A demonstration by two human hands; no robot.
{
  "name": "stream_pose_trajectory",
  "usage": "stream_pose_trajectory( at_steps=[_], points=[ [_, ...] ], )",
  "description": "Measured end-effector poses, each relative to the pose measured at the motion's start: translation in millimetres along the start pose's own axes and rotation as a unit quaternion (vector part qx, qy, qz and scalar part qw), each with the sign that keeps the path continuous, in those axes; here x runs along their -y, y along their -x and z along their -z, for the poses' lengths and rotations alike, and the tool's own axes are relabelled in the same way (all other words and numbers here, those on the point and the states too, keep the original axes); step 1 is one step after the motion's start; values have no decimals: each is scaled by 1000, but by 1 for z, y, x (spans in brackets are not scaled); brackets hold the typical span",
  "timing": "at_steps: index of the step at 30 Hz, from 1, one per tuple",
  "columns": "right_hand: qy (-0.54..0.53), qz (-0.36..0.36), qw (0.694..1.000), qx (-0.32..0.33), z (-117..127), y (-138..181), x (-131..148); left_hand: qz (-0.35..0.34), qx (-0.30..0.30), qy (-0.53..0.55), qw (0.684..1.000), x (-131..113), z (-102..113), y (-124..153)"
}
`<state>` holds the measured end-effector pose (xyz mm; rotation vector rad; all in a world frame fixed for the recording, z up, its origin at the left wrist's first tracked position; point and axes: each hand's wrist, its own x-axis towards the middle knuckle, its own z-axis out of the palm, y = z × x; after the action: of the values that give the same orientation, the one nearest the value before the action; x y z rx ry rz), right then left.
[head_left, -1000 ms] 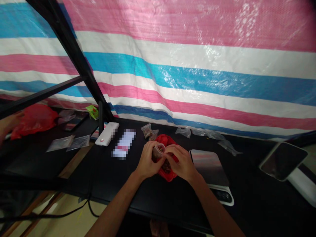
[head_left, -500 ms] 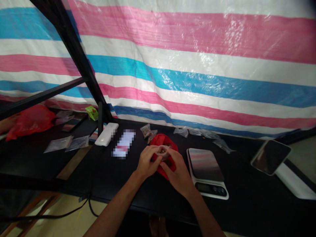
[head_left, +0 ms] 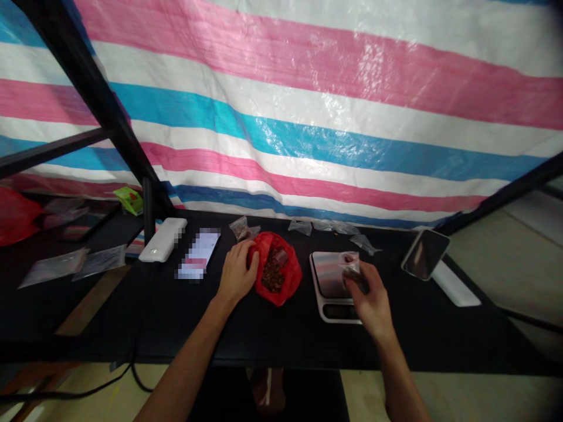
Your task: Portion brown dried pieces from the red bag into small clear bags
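Note:
A red plastic bag [head_left: 294,275] stands open on the black table, with brown dried bits [head_left: 273,276] and a small clear cup [head_left: 278,256] inside. My left hand [head_left: 237,274] is at its left side, the rim between thumb and fingers. Over the kitchen scale [head_left: 323,275], my right hand [head_left: 372,299] grips a small clear zip bag [head_left: 349,262] by its lower right part. Brown contents show in the zip bag's lower part. Whether it touches the weighing plate I cannot tell.
Behind the red bag lies a filled small bag [head_left: 240,230]. Several clear bags [head_left: 300,227] line the table's back. A phone [head_left: 199,255] and a white power bank-like block [head_left: 163,240] lie left; a device on a stand [head_left: 426,254] is right. A striped sheet [head_left: 308,117] hangs behind.
My hands have parted. The right has carried the small zip bag from above the red bag rightward over the scale; the left has shifted to the red bag's left rim. The view has turned right.

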<state>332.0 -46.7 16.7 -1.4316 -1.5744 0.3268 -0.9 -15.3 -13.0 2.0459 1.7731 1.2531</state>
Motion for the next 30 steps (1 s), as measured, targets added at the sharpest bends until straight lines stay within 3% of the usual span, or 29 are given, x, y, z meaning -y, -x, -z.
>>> stream_pose_trajectory(
  at_steps=[2,4,7,10,13,16,21,24,30],
  points=[
    [70,28,997,30,10,-7,-24,-4,36,-17,999,-2,-4,1],
    [128,48,988,69,9,-10,-39,-6,25,-29,999,-4,-5,3],
    [166,57,979,108,2,-12,-41,25,-26,-13,999,-5,0,4],
    [135,69,982,109,0,-11,-35,63,-50,43,996,-2,7,3],
    [69,62,995,46,7,-7,-38,59,-92,97,989,0,12,2],
    [-19,7,997,-69,14,0,-52,62,-135,110,983,2,11,1],
    [-158,-59,953,-254,18,5,-71,63,-152,101,981,4,7,-1],
    [-157,-66,949,-267,17,4,-74,59,-165,94,980,5,6,-1],
    [-115,-65,964,-231,15,8,-75,70,-166,100,979,7,7,-2]
  ],
)
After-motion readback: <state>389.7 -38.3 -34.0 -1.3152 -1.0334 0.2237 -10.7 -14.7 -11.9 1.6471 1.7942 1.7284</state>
